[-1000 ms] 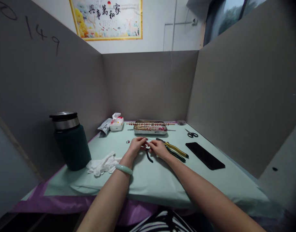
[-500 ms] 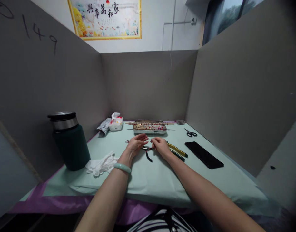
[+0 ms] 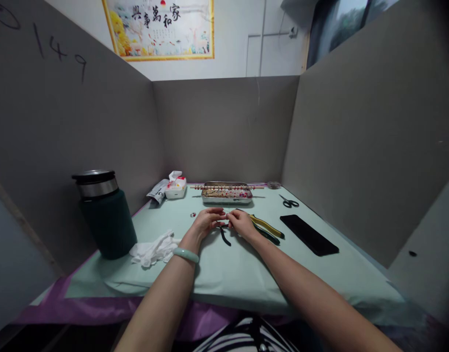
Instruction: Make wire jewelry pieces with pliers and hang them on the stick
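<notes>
My left hand [image 3: 209, 221] and my right hand [image 3: 241, 223] meet over the middle of the table, fingertips touching or nearly so. The right fingers are pinched; the left ones curve in against them. Whatever sits between them is too small to make out. Small pliers [image 3: 225, 237] lie under the fingertips, one black handle showing and the rest mostly covered. Beside my right hand is a larger tool with yellow and dark green handles [image 3: 269, 229], its head hidden behind the hand. A small ring-like piece with red [image 3: 192, 215] lies left of my left hand.
Behind the hands stands a metal tray [image 3: 227, 200] of beads, a beaded rod [image 3: 228, 187] lying across it. Scissors [image 3: 290, 203] and a black phone-like slab [image 3: 309, 234] lie right. Left are a green flask [image 3: 109, 220], white gloves or cloth [image 3: 154, 249] and a tissue box [image 3: 176, 188].
My hands have come together, with the right one moving slightly left. The left fingers, held out straighter before, now curve toward the right fingertips. The tools lie where they were.
</notes>
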### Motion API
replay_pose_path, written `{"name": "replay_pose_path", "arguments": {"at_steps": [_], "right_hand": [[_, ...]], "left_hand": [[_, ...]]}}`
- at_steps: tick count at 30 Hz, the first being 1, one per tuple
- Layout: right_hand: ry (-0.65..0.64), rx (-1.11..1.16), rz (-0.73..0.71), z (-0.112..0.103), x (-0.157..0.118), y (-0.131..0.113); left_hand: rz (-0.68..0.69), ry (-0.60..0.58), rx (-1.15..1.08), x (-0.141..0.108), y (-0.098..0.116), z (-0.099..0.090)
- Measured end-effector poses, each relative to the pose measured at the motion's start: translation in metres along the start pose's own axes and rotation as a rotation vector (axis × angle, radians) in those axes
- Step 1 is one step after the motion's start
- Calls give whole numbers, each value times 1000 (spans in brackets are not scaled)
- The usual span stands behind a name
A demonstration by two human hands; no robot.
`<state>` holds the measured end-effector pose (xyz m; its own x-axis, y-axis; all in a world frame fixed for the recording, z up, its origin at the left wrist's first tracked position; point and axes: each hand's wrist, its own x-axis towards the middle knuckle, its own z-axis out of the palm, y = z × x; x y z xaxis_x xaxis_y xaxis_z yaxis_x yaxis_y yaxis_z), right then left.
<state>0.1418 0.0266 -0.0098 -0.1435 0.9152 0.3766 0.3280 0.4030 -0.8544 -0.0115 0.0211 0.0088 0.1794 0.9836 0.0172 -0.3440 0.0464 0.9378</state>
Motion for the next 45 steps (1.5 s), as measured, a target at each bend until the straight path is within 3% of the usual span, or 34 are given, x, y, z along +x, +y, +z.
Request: {"name": "replay_pose_path", "arguments": {"at_steps": [15, 21, 39, 45], "right_hand": [[5, -3, -14, 0, 2, 3], [3, 33, -4, 1, 2, 5], [57, 92, 38, -2, 0, -6], [47, 86, 35, -3, 0, -9]], "left_hand": [[37, 6, -108, 4, -4, -2], [56, -57, -170, 4, -3, -2], [80, 87, -73, 6, -3, -2], [112, 75, -82, 5, -3, -2]]}}
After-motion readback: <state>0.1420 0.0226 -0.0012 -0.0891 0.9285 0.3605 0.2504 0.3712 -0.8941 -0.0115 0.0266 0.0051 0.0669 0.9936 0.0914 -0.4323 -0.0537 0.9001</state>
